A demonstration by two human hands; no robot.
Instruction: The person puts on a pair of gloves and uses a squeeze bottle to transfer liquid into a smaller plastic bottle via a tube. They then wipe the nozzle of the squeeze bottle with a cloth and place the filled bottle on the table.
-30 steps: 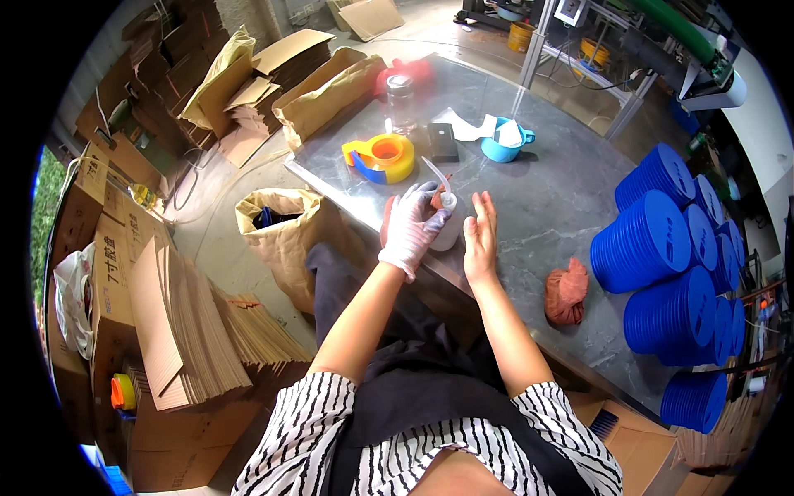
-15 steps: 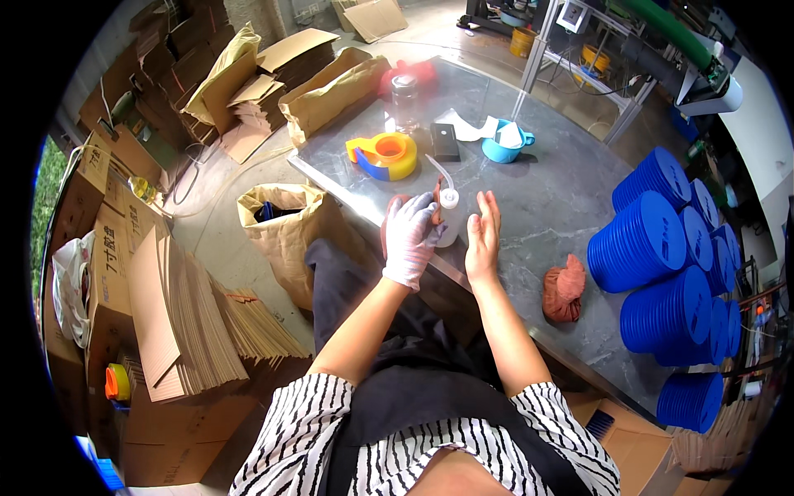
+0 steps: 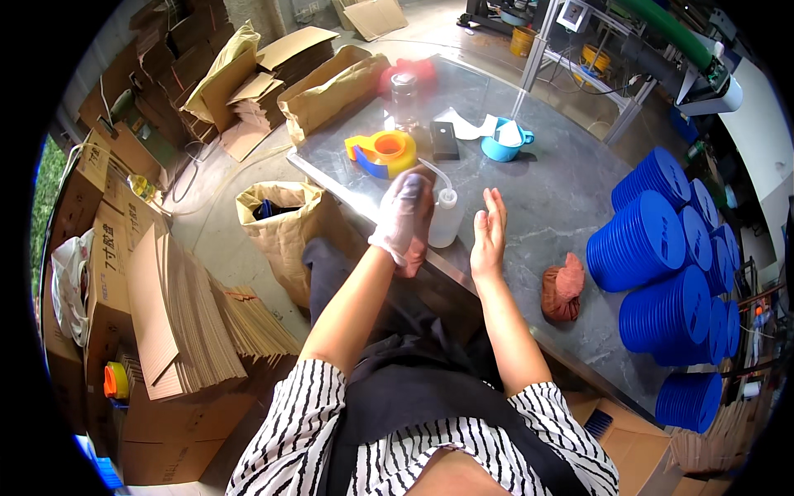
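My left hand (image 3: pixel 399 219), in a pale glove, is closed round a reddish-brown cloth (image 3: pixel 411 269) at the table's near edge. Part of the cloth shows below and beside the fingers. Just right of it a translucent squeeze bottle (image 3: pixel 447 225) with a bent spout stands upright on the table. My bare right hand (image 3: pixel 488 236) is held open to the right of the bottle, fingers pointing up and away, holding nothing. A second reddish-brown cloth (image 3: pixel 562 293) lies bunched on the table further right.
Beyond my hands are an orange-yellow tape dispenser (image 3: pixel 389 155), a dark block (image 3: pixel 444 141), a clear jar (image 3: pixel 404 103) and a light-blue cup (image 3: pixel 503 149). Stacks of blue discs (image 3: pixel 633 244) line the right side. A paper sack (image 3: pixel 281 231) and flat cardboard (image 3: pixel 190 314) stand at the left.
My left hand has drawn back slightly left from the bottle and turned with the cloth, uncovering more of the bottle. The right hand has shifted a little to the right.
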